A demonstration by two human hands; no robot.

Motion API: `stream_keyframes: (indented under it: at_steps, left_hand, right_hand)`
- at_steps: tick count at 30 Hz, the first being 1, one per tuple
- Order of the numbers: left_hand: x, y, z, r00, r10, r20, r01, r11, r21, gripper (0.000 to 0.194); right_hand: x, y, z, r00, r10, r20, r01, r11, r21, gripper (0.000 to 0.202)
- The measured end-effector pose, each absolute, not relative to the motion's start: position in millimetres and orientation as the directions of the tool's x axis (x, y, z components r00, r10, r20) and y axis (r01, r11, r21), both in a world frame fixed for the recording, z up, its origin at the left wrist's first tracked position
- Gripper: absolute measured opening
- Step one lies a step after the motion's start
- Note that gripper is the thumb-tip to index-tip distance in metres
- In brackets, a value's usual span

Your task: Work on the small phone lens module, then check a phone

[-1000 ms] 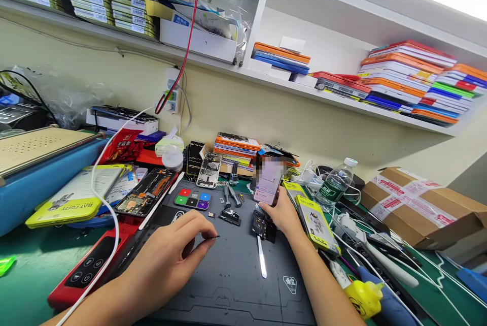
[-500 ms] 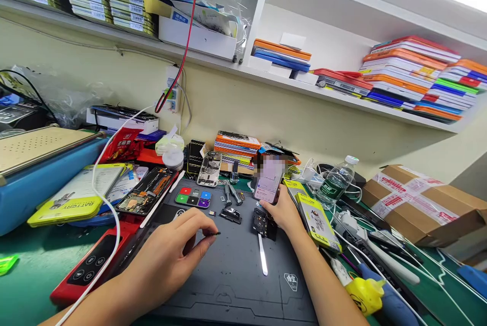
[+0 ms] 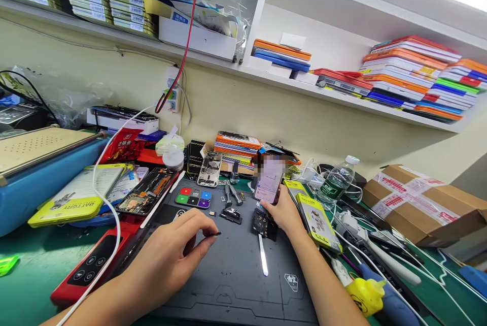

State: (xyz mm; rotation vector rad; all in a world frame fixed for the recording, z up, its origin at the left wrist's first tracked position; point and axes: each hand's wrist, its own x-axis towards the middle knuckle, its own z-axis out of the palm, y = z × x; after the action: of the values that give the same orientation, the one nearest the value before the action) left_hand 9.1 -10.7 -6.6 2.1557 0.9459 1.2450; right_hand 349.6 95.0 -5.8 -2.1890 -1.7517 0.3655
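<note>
My left hand (image 3: pixel 182 245) is over the left part of the dark grey mat (image 3: pixel 236 275), thumb and index finger pinched on a small dark piece (image 3: pixel 216 234) too small to identify. At the mat's back right, my right hand (image 3: pixel 283 209) holds the lower edge of a phone (image 3: pixel 269 184) with a lit screen, partly blurred out. Just in front of that hand lies a black phone part (image 3: pixel 261 222) with a white stick (image 3: pixel 263 255) below it. A dark component (image 3: pixel 231 216) and a coloured box (image 3: pixel 193 197) lie between the hands.
An opened phone (image 3: pixel 146 191) and a red device (image 3: pixel 89 265) are at the left. Yellow battery packs (image 3: pixel 317 222), a water bottle (image 3: pixel 338 181), cables and a yellow bottle (image 3: pixel 365 295) stand right. A cardboard box (image 3: pixel 422 204) is farther right, beneath a loaded shelf (image 3: pixel 342 100).
</note>
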Motion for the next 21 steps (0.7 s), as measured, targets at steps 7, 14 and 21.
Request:
stream_keyframes:
  at_steps: [7, 14, 21]
  left_hand:
    - [9.1, -11.4, -13.7, 0.340, 0.796, 0.502, 0.334, -0.601, 0.727, 0.024]
    - [9.8, -12.4, -23.0, 0.336, 0.827, 0.451, 0.333, -0.552, 0.764, 0.031]
    - [9.5, -11.8, -22.1, 0.328, 0.831, 0.449, 0.323, -0.545, 0.773, 0.031]
  right_hand:
    - [350.2, 94.2, -6.4, 0.201, 0.979, 0.026, 0.902, -0.175, -0.394, 0.070]
    - [343.1, 91.1, 2.0, 0.247, 0.968, -0.044, 0.895, -0.245, -0.374, 0.076]
    - [336.7, 89.8, 10.3, 0.304, 0.946, -0.110, 0.878, -0.323, -0.353, 0.083]
